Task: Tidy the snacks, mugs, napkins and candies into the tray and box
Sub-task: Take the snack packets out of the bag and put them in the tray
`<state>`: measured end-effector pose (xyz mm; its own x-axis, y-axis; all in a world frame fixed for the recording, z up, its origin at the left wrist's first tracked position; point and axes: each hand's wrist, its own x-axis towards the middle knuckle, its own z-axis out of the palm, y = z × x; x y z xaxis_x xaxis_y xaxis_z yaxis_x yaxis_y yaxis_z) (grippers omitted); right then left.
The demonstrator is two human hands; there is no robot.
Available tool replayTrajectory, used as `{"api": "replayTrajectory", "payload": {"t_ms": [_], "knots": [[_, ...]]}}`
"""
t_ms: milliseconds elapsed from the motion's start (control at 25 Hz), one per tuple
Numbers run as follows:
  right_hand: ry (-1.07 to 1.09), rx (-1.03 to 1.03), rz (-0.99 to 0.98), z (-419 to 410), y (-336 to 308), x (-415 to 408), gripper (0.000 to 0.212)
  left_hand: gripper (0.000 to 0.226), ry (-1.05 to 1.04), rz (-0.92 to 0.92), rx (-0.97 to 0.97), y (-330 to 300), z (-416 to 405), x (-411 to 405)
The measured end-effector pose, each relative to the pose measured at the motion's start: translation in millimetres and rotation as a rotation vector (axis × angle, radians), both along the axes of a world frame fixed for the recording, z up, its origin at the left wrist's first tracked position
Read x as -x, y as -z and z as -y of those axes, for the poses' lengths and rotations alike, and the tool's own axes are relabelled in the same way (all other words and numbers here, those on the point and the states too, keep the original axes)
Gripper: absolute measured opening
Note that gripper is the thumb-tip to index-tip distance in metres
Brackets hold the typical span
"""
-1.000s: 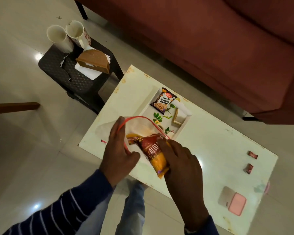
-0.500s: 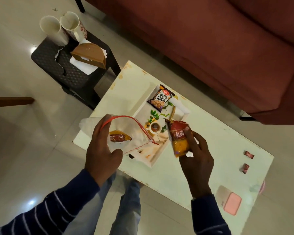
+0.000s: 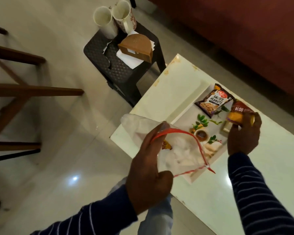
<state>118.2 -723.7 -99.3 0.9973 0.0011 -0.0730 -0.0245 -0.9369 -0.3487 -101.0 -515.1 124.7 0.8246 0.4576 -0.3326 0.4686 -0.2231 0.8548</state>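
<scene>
My left hand (image 3: 148, 168) grips a clear zip bag (image 3: 182, 153) with a red seal by its open mouth; one snack packet (image 3: 166, 145) shows inside it. My right hand (image 3: 243, 134) holds a red and yellow aloo snack packet (image 3: 237, 114) low over the far part of the white floral tray (image 3: 182, 116). A salted peanuts packet (image 3: 214, 101) lies in the tray next to it. Two white mugs (image 3: 115, 17) and a wooden napkin holder (image 3: 136, 47) with white napkins (image 3: 129, 59) stand on a dark stool (image 3: 115, 68).
The tray rests on a white low table (image 3: 244, 184). A red sofa (image 3: 244, 39) runs behind the table. Wooden chair legs (image 3: 24, 92) stand at the left on the tiled floor. The stool is just beyond the table's far left corner.
My right hand has carried the aloo packet away from the bag and over to the tray beside the peanuts. The view has swung left, so the candies and pink box are out of view.
</scene>
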Motion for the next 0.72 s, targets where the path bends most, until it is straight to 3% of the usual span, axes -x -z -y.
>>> {"api": "replayTrajectory", "payload": {"t_ms": [120,200,360,440,560,640,720], "knots": [[-0.029,0.051,-0.082,-14,32,7,0.049,0.09,0.005,-0.012,-0.016,6,0,4],[-0.069,0.064,-0.144,-15,37,23,0.055,0.089,0.017,-0.012,-0.017,6,0,4],[-0.046,0.008,-0.154,-11,-2,40,0.063,0.087,0.044,0.002,0.037,1,-2,-2],[0.047,-0.176,-0.1,-16,-42,52,0.057,0.088,0.056,0.014,0.069,-2,-6,-5],[0.058,-0.508,0.118,-21,-130,77,0.032,0.086,0.068,0.009,0.027,-4,-13,-6],[-0.127,-0.653,0.161,-27,-195,108,0.021,0.087,0.057,-0.003,0.012,-8,-14,-5],[-0.342,-0.756,-0.017,-47,-239,138,0.024,0.089,0.087,0.003,-0.023,-12,-9,-4]]}}
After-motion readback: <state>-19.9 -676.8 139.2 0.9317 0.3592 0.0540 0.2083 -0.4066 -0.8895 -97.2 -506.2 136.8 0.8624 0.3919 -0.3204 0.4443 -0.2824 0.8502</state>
